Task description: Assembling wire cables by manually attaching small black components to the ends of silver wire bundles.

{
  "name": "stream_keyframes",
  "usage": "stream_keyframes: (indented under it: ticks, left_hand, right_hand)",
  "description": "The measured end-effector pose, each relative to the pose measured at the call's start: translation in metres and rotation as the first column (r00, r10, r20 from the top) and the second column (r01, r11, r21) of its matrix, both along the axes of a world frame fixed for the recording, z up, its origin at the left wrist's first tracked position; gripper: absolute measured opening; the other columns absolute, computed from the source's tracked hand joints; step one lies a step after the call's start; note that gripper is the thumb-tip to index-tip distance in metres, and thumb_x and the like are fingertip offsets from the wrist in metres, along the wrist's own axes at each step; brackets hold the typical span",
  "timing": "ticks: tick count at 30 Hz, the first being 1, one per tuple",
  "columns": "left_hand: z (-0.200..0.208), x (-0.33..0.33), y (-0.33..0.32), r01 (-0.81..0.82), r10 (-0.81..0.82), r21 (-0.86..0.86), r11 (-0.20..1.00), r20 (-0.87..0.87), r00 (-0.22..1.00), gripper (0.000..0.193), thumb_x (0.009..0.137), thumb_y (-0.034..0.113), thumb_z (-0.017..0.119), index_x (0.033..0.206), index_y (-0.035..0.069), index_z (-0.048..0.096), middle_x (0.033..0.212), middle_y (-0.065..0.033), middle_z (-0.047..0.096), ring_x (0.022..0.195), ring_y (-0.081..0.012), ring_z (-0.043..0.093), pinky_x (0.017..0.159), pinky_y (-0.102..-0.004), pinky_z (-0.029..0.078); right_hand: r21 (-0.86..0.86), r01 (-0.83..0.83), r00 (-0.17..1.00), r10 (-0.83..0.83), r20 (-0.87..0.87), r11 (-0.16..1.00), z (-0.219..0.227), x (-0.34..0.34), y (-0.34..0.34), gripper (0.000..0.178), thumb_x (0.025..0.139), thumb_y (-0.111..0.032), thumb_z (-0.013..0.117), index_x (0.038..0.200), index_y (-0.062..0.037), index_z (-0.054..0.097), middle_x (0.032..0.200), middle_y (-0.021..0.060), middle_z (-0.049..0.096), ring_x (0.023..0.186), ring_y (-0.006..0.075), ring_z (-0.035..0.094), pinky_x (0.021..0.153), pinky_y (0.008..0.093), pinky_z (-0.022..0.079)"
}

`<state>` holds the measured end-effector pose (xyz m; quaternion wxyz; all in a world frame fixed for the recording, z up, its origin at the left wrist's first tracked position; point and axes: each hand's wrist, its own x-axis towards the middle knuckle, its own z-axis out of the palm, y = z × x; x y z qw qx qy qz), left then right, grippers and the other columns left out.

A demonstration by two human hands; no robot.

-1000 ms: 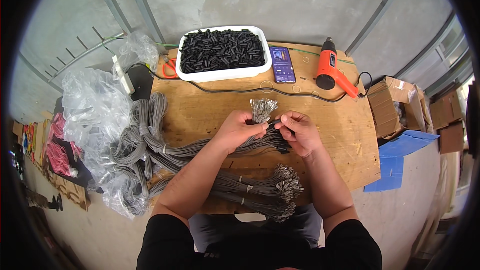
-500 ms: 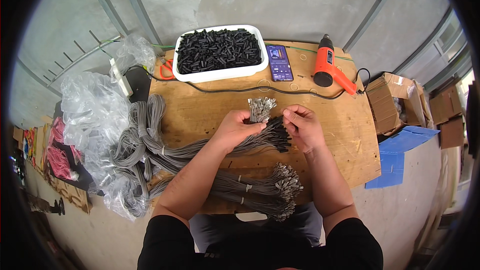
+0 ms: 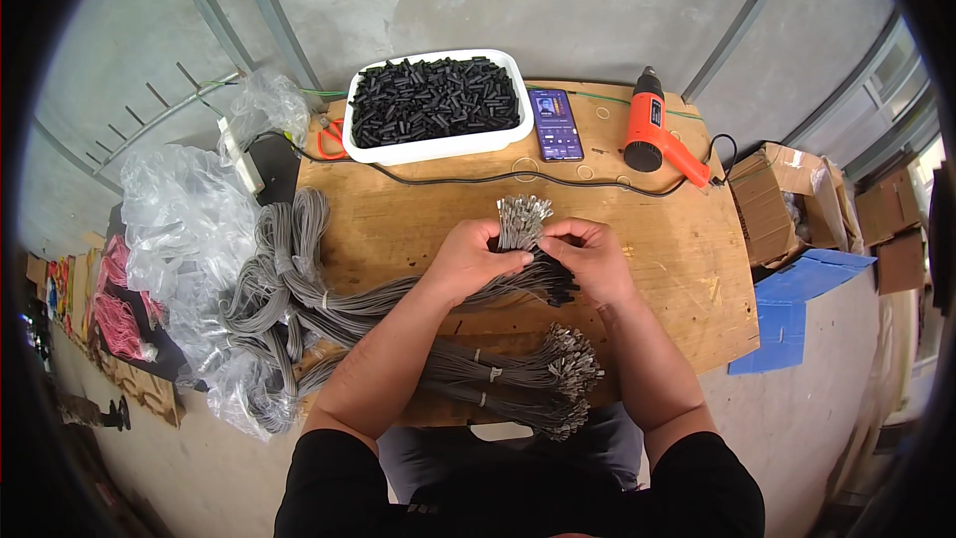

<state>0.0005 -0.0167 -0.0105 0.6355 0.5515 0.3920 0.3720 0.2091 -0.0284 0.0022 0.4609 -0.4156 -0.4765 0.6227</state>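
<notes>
My left hand [image 3: 468, 261] is closed round a bundle of grey wires with silvery metal terminals [image 3: 524, 219], which points up and away from me. At the right edge of this bundle, my right hand [image 3: 592, 259] has its thumb and forefinger pinched together; whatever is between the fingertips is too small to make out. Below both hands, more grey wires with black sleeves on their ends [image 3: 560, 287] lie on the table, partly hidden by the right hand. Nearer to me rest tied wire bundles [image 3: 498, 376] with bare metal terminals at their right ends.
A white tub [image 3: 438, 152] full of short black tubes stands at the back, beside a phone [image 3: 556, 126]. An orange heat gun [image 3: 649, 125] lies at the back right, its black cord crossing the wooden table [image 3: 418, 214]. Coiled grey wires [image 3: 289, 269] and clear plastic bags [image 3: 179, 204] fill the left.
My right hand has moved left to the held bundle's edge and now covers part of the black-sleeved ends. The left hand keeps its grip, almost unmoved.
</notes>
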Motion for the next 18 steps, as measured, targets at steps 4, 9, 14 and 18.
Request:
stream_keyframes:
  ticks: [4,9,14,18]
  left_hand:
    - [0.0047,0.0006,-0.0017,-0.009,0.012,0.082,0.997,-0.035,0.999,0.013,0.086,0.007,0.075,0.095,-0.001,0.071,0.079,-0.0032,0.069,0.069,-0.0075,0.062,0.065,-0.0233,0.050]
    - [0.0041,-0.0002,-0.0006,-0.026,0.031,-0.081,0.996,0.059,0.998,0.014,0.088,0.008,0.074,0.096,-0.002,0.069,0.083,-0.0042,0.069,0.069,-0.0084,0.060,0.064,-0.0244,0.051]
    - [0.0055,0.0013,-0.0017,-0.044,0.050,-0.104,0.994,0.049,0.998,0.015,0.090,0.009,0.072,0.096,-0.003,0.068,0.081,-0.0043,0.068,0.068,-0.0086,0.060,0.063,-0.0239,0.050]
    - [0.0044,-0.0009,-0.0015,-0.045,0.049,-0.110,0.993,0.041,0.998,0.013,0.090,0.007,0.071,0.098,-0.003,0.068,0.084,-0.0053,0.068,0.071,-0.0096,0.062,0.066,-0.0237,0.051]
  right_hand:
    - [0.007,-0.002,1.000,0.002,-0.008,1.000,0.0018,-0.0014,-0.0005,0.009,0.092,0.000,0.068,0.099,0.0038,0.069,0.088,0.0057,0.070,0.076,0.0080,0.063,0.071,0.0218,0.052]
    - [-0.030,0.028,0.999,-0.027,0.022,0.999,0.0043,0.0042,-0.0001,0.008,0.092,-0.001,0.068,0.098,0.0043,0.070,0.089,0.0067,0.071,0.079,0.0092,0.064,0.072,0.0229,0.053]
    - [-0.046,0.032,0.998,-0.029,0.048,0.998,0.0051,0.0056,0.0000,0.008,0.092,-0.001,0.069,0.098,0.0040,0.070,0.090,0.0066,0.071,0.078,0.0086,0.064,0.070,0.0225,0.053]
    - [-0.086,0.036,0.999,-0.034,0.028,0.996,0.0092,0.0030,0.0007,0.009,0.092,-0.005,0.069,0.098,0.0014,0.069,0.073,-0.0024,0.061,0.056,0.0017,0.044,0.049,0.0191,0.031]
